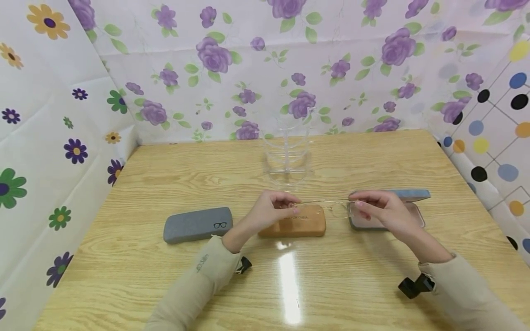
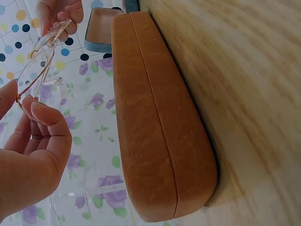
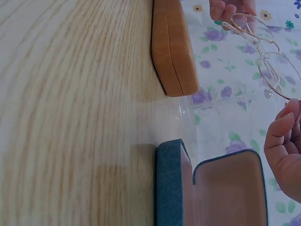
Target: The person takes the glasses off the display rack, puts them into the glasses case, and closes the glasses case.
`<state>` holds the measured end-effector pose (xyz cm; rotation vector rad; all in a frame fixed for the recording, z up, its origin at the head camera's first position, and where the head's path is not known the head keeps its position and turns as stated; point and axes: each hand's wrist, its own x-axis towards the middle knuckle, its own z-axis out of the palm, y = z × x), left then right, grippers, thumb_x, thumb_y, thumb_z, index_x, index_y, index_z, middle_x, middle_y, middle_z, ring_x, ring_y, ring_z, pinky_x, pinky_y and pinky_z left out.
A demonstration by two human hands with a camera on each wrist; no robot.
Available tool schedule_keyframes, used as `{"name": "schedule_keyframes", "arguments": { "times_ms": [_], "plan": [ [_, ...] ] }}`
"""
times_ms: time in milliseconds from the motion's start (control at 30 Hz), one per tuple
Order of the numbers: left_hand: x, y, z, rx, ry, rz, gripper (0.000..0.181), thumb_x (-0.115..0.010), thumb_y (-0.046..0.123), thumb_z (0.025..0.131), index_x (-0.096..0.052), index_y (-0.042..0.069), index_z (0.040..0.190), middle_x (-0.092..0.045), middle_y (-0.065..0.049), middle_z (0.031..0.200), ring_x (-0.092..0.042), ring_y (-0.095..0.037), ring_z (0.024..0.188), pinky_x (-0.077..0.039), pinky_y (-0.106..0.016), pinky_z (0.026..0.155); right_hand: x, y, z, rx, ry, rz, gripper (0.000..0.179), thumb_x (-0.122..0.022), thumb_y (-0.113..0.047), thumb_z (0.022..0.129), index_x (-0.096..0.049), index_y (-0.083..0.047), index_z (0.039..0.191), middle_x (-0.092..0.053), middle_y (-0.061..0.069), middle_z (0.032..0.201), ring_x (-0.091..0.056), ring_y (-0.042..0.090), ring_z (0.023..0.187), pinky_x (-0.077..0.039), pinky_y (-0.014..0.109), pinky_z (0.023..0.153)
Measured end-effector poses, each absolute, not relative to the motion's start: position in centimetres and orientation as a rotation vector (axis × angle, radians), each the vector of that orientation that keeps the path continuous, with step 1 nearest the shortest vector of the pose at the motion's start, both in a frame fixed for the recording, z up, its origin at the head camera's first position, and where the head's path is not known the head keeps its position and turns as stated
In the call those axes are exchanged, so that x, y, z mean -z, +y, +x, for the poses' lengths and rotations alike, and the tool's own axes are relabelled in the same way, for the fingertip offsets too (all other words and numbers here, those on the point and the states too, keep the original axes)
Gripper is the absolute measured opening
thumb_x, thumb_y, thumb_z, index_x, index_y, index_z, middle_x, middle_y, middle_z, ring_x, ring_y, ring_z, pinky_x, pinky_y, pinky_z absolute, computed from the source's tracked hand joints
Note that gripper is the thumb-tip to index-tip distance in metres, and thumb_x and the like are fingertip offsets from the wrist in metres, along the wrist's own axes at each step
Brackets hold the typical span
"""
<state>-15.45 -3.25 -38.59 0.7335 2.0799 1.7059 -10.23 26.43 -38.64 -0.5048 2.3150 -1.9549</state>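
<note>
A pair of eyeglasses with a thin gold frame (image 1: 327, 200) is held level above the table between both hands. My left hand (image 1: 269, 212) pinches one outer end of the frame between thumb and fingers. At the opposite end, my right hand (image 1: 385, 212) pinches the frame the same way. The round lenses and clear nose pads show in the right wrist view. Below the left hand lies a closed tan glasses case (image 1: 296, 227). An open blue-grey glasses case (image 1: 416, 195) with a pale pinkish lining sits under the right hand, which partly hides it.
To the left lies a closed grey glasses case (image 1: 186, 226) with a glasses mark on its lid. A clear tiered stand (image 1: 285, 156) stands at the back of the wooden table (image 1: 186, 170). Flowered cloth (image 1: 215, 92) hangs behind; patterned sheets flank both sides.
</note>
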Motion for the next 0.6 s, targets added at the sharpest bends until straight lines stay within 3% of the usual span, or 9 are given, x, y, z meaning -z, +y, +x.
{"name": "schedule_keyframes", "arguments": {
  "times_ms": [233, 333, 600],
  "plan": [
    [38.4, -2.4, -15.3, -1.700, 2.059, 0.715, 0.025, -0.069, 0.006, 0.080, -0.065, -0.006, 0.102, -0.061, -0.005, 0.083, -0.055, -0.010, 0.071, -0.048, -0.021, 0.065, 39.1, 27.2, -9.8, 1.957, 2.348, -0.513, 0.025, -0.050, -0.002, 0.093, -0.056, 0.011, 0.113, -0.057, 0.004, 0.073, -0.046, 0.016, 0.060, -0.040, 0.034, 0.051],
    [38.5, -2.0, -15.4, -1.706, 2.035, 0.726, 0.026, -0.069, 0.007, 0.081, -0.065, -0.006, 0.103, -0.062, -0.005, 0.083, -0.056, -0.010, 0.071, -0.050, -0.027, 0.066, 39.2, 27.6, -9.6, 1.933, 2.397, -0.483, 0.025, -0.050, -0.003, 0.093, -0.057, 0.010, 0.113, -0.055, 0.003, 0.072, -0.046, 0.016, 0.060, -0.040, 0.034, 0.052],
    [38.3, -0.7, -15.8, -1.686, 2.065, 0.781, 0.023, -0.068, 0.010, 0.082, -0.066, -0.003, 0.102, -0.059, -0.002, 0.081, -0.051, -0.009, 0.067, -0.040, -0.019, 0.055, 39.1, 28.7, -9.3, 1.960, 2.401, -0.489, 0.023, -0.048, -0.002, 0.093, -0.059, 0.008, 0.111, -0.055, 0.003, 0.072, -0.046, 0.016, 0.061, -0.040, 0.032, 0.052]
  ]
}}
